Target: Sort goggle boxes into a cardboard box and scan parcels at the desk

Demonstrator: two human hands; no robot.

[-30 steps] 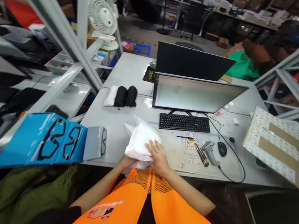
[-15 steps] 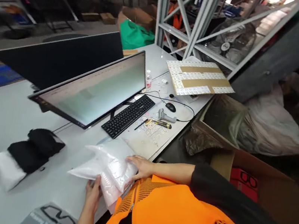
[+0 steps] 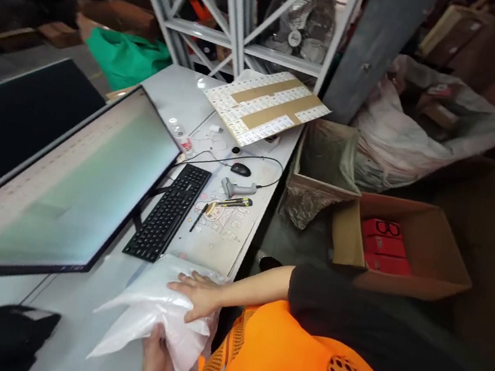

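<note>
A: Grip?
B: R hand (image 3: pixel 197 293) spread flat atop white plastic bag (image 3: pixel 149 301), not closed round it. L hand (image 3: pixel 157 359) by its flap (image 3: pixel 111 336), fingers partly hid; can't tell if gripping.
A: Bag loc? Risk?
B: At desk (image 3: pixel 82 305) edge, by vest (image 3: pixel 281 354). Film looks slick to me; flat palm alone might let it slide off. Pushed fwd, could bump kbd (image 3: pixel 170 214).

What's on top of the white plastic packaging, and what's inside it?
The right hand lies spread on top of the white plastic packaging; the left hand is at its near side. The plastic covers any contents, so what's inside can't be seen.
</note>
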